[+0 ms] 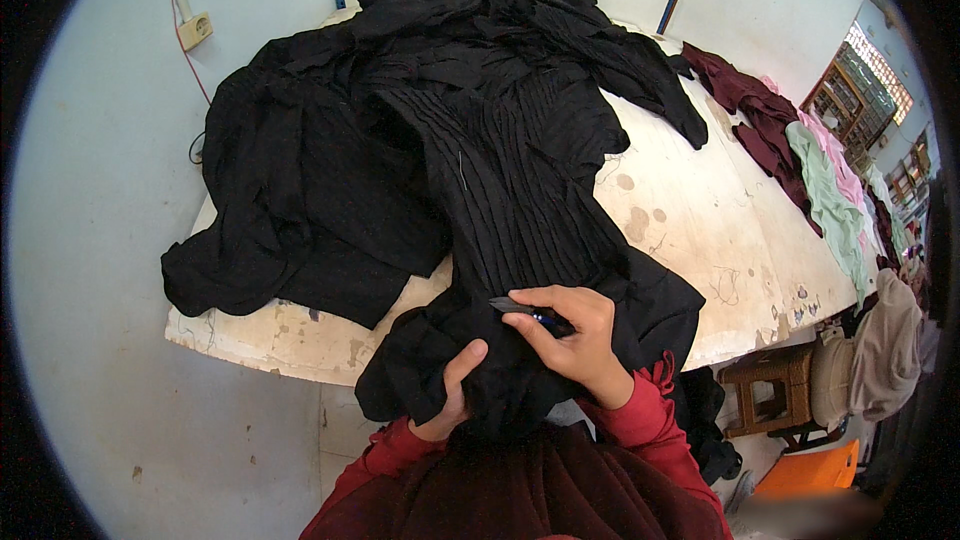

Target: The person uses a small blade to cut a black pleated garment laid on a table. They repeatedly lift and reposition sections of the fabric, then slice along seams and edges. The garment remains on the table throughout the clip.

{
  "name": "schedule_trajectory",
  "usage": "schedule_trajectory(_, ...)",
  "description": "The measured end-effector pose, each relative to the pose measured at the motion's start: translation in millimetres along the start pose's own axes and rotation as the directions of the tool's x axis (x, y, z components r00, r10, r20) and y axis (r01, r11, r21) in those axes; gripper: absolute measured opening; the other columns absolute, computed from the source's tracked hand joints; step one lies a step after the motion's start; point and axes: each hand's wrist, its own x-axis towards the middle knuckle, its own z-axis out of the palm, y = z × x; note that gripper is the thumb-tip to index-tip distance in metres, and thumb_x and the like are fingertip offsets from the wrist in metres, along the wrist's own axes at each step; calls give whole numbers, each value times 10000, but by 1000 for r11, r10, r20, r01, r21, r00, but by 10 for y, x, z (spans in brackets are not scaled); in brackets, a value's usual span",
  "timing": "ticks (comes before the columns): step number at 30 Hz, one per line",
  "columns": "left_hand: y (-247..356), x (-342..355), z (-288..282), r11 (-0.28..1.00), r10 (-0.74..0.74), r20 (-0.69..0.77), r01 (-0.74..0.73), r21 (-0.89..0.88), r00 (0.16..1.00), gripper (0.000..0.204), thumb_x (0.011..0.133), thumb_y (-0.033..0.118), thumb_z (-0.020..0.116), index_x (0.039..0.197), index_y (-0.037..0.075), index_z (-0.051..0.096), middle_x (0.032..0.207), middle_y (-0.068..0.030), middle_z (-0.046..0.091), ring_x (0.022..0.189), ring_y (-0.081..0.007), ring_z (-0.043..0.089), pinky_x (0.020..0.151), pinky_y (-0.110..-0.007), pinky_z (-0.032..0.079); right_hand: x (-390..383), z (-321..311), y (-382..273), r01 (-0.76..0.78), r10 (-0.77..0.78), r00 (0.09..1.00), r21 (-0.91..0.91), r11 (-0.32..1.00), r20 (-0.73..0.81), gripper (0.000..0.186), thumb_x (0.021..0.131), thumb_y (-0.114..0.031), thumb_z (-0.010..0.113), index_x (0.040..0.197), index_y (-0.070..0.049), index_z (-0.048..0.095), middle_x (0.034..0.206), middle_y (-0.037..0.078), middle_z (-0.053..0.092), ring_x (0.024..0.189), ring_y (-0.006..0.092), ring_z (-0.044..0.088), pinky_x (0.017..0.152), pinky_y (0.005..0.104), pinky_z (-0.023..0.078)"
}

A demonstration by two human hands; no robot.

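Note:
A black pleated garment (500,180) lies spread over a worn white table (700,240) and hangs off its near edge toward me. My left hand (450,390) grips a bunch of the black cloth at the hem, thumb up. My right hand (575,335) holds a small dark thread snipper (525,310), its tip pointing left onto the cloth just above my left hand. Both forearms wear red sleeves.
More black garments (290,190) are heaped on the table's left and back. Maroon, pink and mint cloths (820,180) lie along the right edge. A wooden stool (770,385), an orange box (810,470) and a seated person in beige (880,350) are at the right.

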Motion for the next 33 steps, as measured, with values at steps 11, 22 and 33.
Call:
schedule_trajectory(11, 16, -25, -13, 933, 281, 1, -273, 236, 960, 382, 898, 141, 566, 1230, -47, 538, 1215, -169, 590, 1082, -256, 593, 956, -358, 461, 94, 19, -13, -178, 132, 979, 332, 926, 156, 297, 710, 6, 742, 1000, -39, 699, 889, 91, 624, 791, 144, 615, 708, 245, 483)
schedule_trajectory(22, 66, 11, -189, 468, 508, 225, -485, 738, 832, 253, 845, 87, 656, 1064, -41, 651, 1025, -174, 673, 914, -308, 652, 835, -360, 497, 319, -147, 133, -192, 214, 971, 188, 963, -106, 257, 748, -76, 740, 992, -26, 678, 887, 91, 631, 785, 186, 614, 715, 269, 468)
schedule_trajectory(33, 51, -34, -132, 576, 463, 152, -426, 698, 873, 281, 863, 84, 646, 1104, -60, 630, 1071, -186, 659, 947, -289, 647, 870, -355, 486, 54, -185, -84, -41, 40, 988, 9, 999, 148, 238, 711, -176, 782, 912, -73, 707, 809, 94, 702, 649, 217, 680, 585, 277, 503)
